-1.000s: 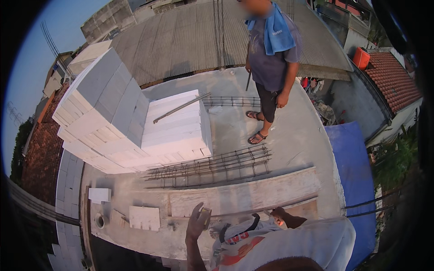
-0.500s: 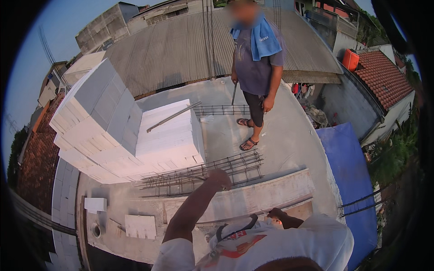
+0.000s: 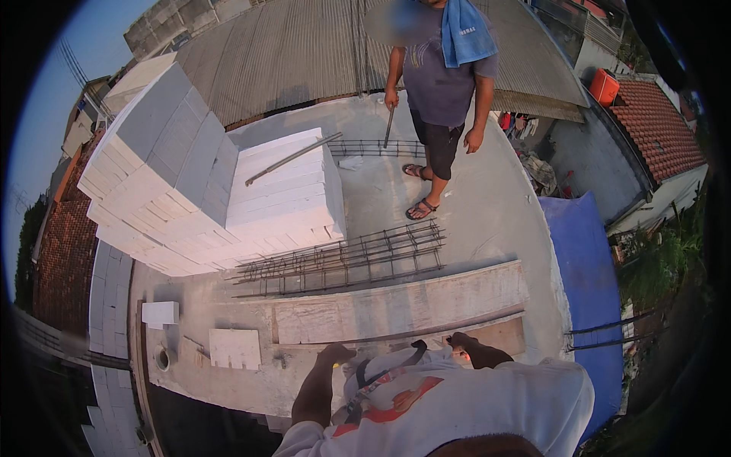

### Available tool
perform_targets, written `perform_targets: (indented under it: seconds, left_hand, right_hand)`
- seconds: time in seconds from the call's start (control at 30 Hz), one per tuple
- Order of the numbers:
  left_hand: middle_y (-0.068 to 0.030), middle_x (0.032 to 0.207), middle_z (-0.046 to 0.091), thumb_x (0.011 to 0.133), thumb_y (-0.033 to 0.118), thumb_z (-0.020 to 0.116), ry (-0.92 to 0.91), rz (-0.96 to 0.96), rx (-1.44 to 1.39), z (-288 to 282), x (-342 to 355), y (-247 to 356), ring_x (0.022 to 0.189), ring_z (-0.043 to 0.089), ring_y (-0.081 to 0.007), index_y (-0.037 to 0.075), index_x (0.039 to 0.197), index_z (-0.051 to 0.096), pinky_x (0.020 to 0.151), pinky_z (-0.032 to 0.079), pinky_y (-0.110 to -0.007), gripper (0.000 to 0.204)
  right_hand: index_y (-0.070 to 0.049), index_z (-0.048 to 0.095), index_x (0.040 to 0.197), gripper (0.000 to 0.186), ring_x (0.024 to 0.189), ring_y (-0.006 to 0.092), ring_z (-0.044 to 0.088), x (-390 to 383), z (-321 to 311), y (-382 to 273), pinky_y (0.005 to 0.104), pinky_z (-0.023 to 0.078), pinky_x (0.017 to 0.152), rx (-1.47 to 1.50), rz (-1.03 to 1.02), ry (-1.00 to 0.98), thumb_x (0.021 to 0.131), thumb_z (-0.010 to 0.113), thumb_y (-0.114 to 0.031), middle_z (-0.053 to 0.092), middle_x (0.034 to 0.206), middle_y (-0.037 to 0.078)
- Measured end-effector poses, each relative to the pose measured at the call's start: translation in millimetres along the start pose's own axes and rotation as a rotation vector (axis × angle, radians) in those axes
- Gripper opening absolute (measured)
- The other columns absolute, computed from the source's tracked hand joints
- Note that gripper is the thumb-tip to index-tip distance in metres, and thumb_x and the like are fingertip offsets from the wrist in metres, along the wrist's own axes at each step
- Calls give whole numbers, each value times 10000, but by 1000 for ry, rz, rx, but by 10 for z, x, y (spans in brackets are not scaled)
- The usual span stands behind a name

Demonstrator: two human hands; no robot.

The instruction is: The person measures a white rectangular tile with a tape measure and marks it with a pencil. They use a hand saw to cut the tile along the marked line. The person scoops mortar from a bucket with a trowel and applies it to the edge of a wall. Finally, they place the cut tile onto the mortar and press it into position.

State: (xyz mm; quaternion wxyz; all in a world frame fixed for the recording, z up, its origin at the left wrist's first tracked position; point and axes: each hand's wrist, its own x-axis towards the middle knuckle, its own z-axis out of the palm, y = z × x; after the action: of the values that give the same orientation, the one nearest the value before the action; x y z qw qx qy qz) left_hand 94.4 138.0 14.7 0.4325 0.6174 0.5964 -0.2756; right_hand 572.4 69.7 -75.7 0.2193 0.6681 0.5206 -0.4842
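Note:
My left hand (image 3: 333,353) is low in front of my body, beside the white shirt, its fingers curled in. A small yellow spot shows just under it, too small to name. My right hand (image 3: 462,342) is bent in close to my waist, fingers closed, with a small orange-red patch at its underside; what it holds is hidden. Beyond both hands lies a long pale wooden board (image 3: 400,303) on the concrete. Past the board, a rebar cage (image 3: 350,260) of thin steel rods lies flat. A black strap (image 3: 392,361) crosses the front of my shirt.
White blocks (image 3: 282,186) are stacked high at left, a metal bar (image 3: 293,158) on top. A co-worker (image 3: 449,84) stands beyond the rebar, holding a rod (image 3: 389,128). Nearer left are a loose block (image 3: 161,313), a flat slab (image 3: 234,348) and a pipe opening (image 3: 163,358). The roof edge (image 3: 560,305) runs along the right.
My left hand has come down and back from over the rebar cage to beside my body. The right hand stays near my waist. The view has tilted, and the co-worker's stance is about the same.

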Motion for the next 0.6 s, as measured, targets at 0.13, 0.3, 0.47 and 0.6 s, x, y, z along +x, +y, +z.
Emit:
perform_targets:
  seconds: [0.13, 0.3, 0.47, 0.6]
  left_hand:
    - [-231, 1034, 746, 888, 644, 608, 46, -220, -384, 1207, -344, -817, 1002, 719, -378, 56, 1030, 763, 861, 529, -483, 625]
    - [-142, 1413, 649, 902, 599, 618, -87, -646, -653, 2375, -1460, -1322, 1307, 621, -317, 101, 1317, 696, 1041, 508, -435, 653]
    - [-121, 1399, 662, 893, 583, 615, -161, -701, -956, 2809, -1929, -763, 1307, 624, -303, 166, 1326, 702, 1042, 514, -429, 608]
    - [-123, 1343, 695, 874, 499, 679, 78, -516, -1063, 3399, -1593, -416, 1267, 654, -293, 182, 1280, 736, 1026, 525, -422, 519]
  right_hand:
    - [6, 749, 890, 231, 537, 268, 701, 366, -75, 197, 439, 555, 514, 126, -39, -51, 775, 783, -192, 716, 720, 189]
    - [16, 719, 917, 223, 501, 281, 683, 216, -75, -709, 432, 522, 450, 113, 13, -143, 866, 691, -200, 686, 680, 196]
    - [17, 702, 905, 224, 501, 275, 683, 304, -351, -1312, 430, 515, 440, -206, -161, -204, 888, 667, -204, 678, 671, 189]
    - [18, 688, 895, 228, 501, 270, 684, 721, -443, -1872, 428, 510, 433, -536, -392, -301, 906, 648, -207, 672, 664, 183]
